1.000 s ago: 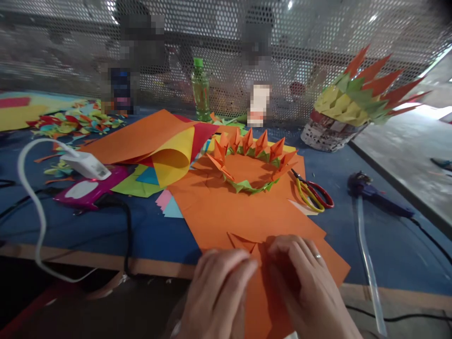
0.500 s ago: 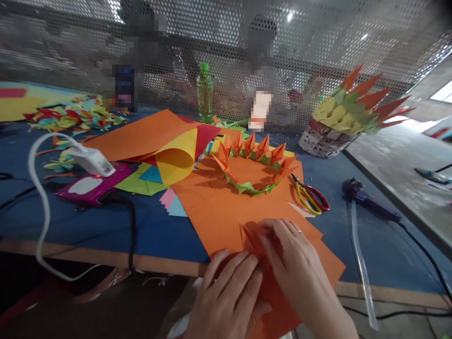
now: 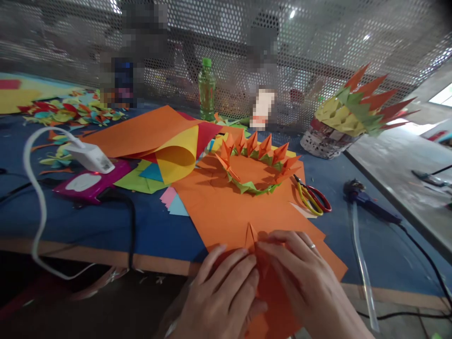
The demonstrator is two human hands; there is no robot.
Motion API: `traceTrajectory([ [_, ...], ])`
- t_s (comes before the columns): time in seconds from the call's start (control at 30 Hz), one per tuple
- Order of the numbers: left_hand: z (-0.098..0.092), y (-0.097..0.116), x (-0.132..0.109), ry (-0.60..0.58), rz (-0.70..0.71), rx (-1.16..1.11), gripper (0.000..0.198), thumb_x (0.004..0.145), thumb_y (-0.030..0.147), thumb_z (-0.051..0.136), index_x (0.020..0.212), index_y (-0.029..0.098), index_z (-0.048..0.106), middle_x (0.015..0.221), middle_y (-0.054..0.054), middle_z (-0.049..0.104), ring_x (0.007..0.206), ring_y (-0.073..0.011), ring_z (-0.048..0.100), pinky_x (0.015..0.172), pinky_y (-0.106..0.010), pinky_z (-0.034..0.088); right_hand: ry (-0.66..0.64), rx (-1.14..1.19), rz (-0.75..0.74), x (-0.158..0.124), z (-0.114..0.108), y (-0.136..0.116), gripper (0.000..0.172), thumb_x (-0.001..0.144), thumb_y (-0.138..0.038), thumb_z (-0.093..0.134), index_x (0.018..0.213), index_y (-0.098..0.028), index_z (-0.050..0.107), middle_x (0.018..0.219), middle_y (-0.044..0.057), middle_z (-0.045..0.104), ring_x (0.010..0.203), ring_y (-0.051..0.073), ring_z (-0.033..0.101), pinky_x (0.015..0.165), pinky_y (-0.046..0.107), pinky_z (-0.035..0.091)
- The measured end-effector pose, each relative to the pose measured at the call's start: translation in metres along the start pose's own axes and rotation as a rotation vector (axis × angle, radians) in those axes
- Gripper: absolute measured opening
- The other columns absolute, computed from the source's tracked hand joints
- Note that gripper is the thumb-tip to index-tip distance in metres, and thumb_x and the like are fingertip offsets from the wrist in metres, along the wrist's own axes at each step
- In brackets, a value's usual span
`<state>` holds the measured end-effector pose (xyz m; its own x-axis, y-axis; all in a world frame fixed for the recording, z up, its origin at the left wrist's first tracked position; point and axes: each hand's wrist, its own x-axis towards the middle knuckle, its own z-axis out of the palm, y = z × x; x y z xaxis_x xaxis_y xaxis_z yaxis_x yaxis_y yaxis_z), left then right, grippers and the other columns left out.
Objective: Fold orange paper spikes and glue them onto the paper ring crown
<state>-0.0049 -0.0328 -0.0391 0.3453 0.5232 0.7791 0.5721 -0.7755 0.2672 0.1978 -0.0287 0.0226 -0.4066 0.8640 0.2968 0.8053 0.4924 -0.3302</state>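
Note:
A small folded piece of orange paper has its narrow point facing away from me, above a stack of orange sheets. My left hand grips its left side with bent fingers, thumb partly beneath. From the right, my right hand pinches the piece between thumb and fingertips; a ring is on one finger. Both hands hide most of the fold. Just beyond them rests a ring of folded paper, green at its base with orange points. Scissors with yellow and red handles lie right of it.
A glue gun with a clear glue stick lies right. Behind stand a green bottle and a paper-pointed pot. On the left are a magenta power strip with a white charger, coloured sheets and paper pieces.
The folded paper's tip has turned from leaning left to nearly straight away from me. My right hand has shifted slightly right and nearer. The view has moved a little.

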Motion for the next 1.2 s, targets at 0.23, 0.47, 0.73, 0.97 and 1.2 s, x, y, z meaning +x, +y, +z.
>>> traceTrajectory([
  [0.23, -0.006, -0.003, 0.009, -0.06, -0.042, 0.046, 0.024, 0.103, 0.027, 0.054, 0.114, 0.016, 0.072, 0.119, -0.005, 0.077, 0.118, -0.0193, 0.066, 0.125, -0.041, 0.025, 0.037, -0.118, -0.11, -0.025, 0.001, 0.0, 0.04, 0.094, -0.012, 0.052, 0.131, -0.022, 0.062, 0.133, 0.008, 0.064, 0.123, 0.022, 0.057, 0.101, 0.033, 0.055],
  [0.47, -0.014, -0.004, 0.017, -0.151, -0.101, -0.029, 0.02, 0.101, 0.016, 0.053, 0.109, 0.019, 0.071, 0.121, -0.001, 0.077, 0.118, -0.0161, 0.066, 0.124, -0.039, 0.021, 0.078, -0.043, -0.15, -0.024, 0.005, -0.003, 0.028, 0.094, -0.013, 0.057, 0.118, -0.022, 0.067, 0.125, 0.007, 0.069, 0.119, 0.019, 0.061, 0.098, 0.03, 0.055],
  [0.73, -0.016, -0.006, 0.022, -0.137, -0.177, -0.106, 0.022, 0.103, 0.015, 0.05, 0.094, 0.022, 0.069, 0.117, 0.002, 0.078, 0.114, -0.0151, 0.068, 0.121, -0.04, 0.024, 0.143, 0.109, -0.069, -0.022, 0.02, 0.001, 0.03, 0.095, -0.01, 0.059, 0.119, -0.026, 0.066, 0.118, 0.004, 0.068, 0.117, 0.02, 0.057, 0.098, 0.035, 0.051],
  [0.97, -0.023, -0.009, 0.027, -0.158, -0.135, -0.089, 0.021, 0.101, 0.015, 0.053, 0.092, 0.022, 0.07, 0.115, 0.001, 0.079, 0.111, -0.0147, 0.07, 0.121, -0.037, 0.027, 0.162, 0.186, 0.054, -0.013, 0.024, -0.004, 0.01, 0.098, -0.02, 0.06, 0.097, -0.027, 0.067, 0.094, 0.002, 0.066, 0.092, 0.018, 0.059, 0.081, 0.034, 0.048],
  [1.2, -0.036, -0.015, 0.032, -0.235, -0.1, -0.103, 0.015, 0.096, 0.012, 0.061, 0.09, 0.021, 0.072, 0.114, 0.003, 0.079, 0.113, -0.0131, 0.07, 0.122, -0.032, 0.028, 0.044, 0.111, 0.177, -0.006, 0.021, -0.01, 0.014, 0.102, -0.026, 0.055, 0.09, -0.026, 0.062, 0.09, 0.001, 0.065, 0.086, 0.019, 0.056, 0.078, 0.036, 0.04],
])
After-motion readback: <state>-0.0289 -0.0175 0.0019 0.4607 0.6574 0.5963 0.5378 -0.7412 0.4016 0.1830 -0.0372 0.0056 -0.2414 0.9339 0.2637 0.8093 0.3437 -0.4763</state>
